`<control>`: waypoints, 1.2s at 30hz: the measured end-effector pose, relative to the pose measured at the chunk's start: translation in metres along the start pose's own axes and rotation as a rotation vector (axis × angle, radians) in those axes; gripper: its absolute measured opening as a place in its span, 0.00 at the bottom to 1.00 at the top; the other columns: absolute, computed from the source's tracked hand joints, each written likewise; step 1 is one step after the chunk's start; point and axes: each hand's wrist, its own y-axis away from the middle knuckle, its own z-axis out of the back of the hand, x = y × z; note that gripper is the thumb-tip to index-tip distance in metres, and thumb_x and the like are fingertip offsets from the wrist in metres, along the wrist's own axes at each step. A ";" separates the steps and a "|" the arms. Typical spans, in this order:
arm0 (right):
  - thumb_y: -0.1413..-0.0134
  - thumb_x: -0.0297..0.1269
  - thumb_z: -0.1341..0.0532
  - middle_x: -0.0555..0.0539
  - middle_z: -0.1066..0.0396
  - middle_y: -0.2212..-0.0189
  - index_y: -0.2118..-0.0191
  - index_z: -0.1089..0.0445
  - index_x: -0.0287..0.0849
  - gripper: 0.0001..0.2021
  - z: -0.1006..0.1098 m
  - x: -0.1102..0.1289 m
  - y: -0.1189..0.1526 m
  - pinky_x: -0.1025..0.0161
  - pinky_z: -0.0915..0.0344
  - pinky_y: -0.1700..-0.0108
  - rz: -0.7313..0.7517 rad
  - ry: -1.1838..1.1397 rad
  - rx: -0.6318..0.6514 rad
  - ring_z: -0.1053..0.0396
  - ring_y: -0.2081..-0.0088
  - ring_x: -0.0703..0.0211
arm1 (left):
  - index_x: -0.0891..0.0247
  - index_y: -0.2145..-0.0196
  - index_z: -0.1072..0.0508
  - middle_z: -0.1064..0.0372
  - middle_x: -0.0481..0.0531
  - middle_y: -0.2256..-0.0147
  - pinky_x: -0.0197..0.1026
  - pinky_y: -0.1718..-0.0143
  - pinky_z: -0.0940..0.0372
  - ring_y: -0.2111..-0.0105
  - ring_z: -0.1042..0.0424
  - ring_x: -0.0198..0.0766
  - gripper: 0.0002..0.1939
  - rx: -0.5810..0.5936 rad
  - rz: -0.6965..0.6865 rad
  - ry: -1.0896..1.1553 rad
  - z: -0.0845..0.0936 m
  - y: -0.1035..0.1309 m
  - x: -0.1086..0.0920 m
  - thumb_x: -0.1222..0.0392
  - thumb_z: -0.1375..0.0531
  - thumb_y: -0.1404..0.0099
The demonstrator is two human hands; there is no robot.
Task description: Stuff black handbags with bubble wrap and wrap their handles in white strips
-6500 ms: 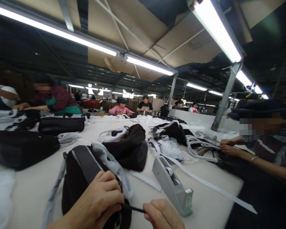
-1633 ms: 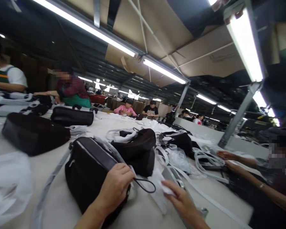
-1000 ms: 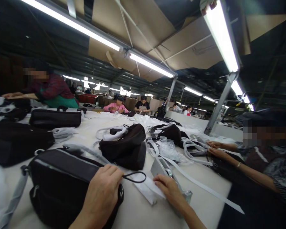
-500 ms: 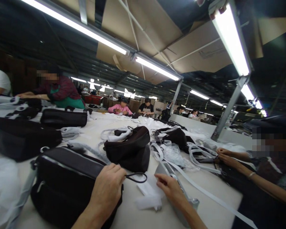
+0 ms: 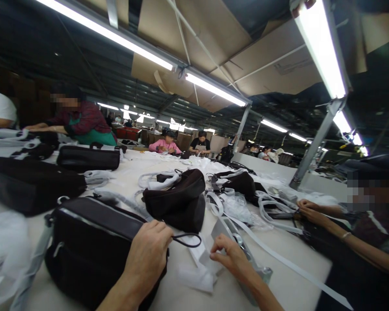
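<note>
A black bag [image 5: 90,242] with a long zipper stands upright on the table in front of me. My left hand [image 5: 149,250] rests at its right end, fingers closed on a thin black cord loop [image 5: 189,236] that sticks out to the right. To the right, my right hand [image 5: 228,255] hovers above the table with thumb and fingers pinched together; whatever is between the fingertips, I cannot make out. A grey tape dispenser [image 5: 227,225] stands behind and beside that hand, partly hidden by it. Crumpled white tissue-like pieces [image 5: 194,276] lie between the hands.
Another black bag [image 5: 175,203] sits just beyond, with more bags [image 5: 29,185] at left. A white strap [image 5: 278,255] runs across the right side. Clear plastic wrapping [image 5: 238,207] lies farther back. At right, a co-worker's hands [image 5: 307,209] handle dark material.
My right hand's fingers have drawn closer into a pinch. The white pieces between my hands have shifted slightly. My left hand keeps its hold on the cord loop.
</note>
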 end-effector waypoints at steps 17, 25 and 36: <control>0.49 0.31 0.42 0.50 0.29 0.74 0.73 0.35 0.45 0.04 -0.014 0.005 -0.011 0.61 0.42 0.64 0.015 0.090 0.025 0.32 0.69 0.55 | 0.63 0.70 0.29 0.30 0.52 0.67 0.47 0.59 0.42 0.63 0.33 0.46 0.12 0.014 0.024 -0.006 0.000 0.000 -0.001 0.72 0.47 0.31; 0.48 0.34 0.42 0.56 0.35 0.78 0.47 0.33 0.46 0.20 -0.004 0.010 -0.018 0.62 0.41 0.67 -0.039 -0.006 -0.021 0.34 0.72 0.57 | 0.63 0.71 0.29 0.30 0.52 0.68 0.46 0.61 0.43 0.64 0.34 0.45 0.12 -0.012 0.014 -0.004 -0.001 0.000 -0.001 0.73 0.47 0.32; 0.54 0.55 0.31 0.56 0.43 0.74 0.43 0.33 0.46 0.33 -0.008 0.072 0.014 0.68 0.51 0.78 -0.117 -0.938 -0.015 0.50 0.79 0.68 | 0.62 0.70 0.28 0.30 0.52 0.68 0.46 0.62 0.44 0.65 0.34 0.46 0.13 -0.046 0.002 -0.036 -0.004 0.001 -0.001 0.74 0.47 0.34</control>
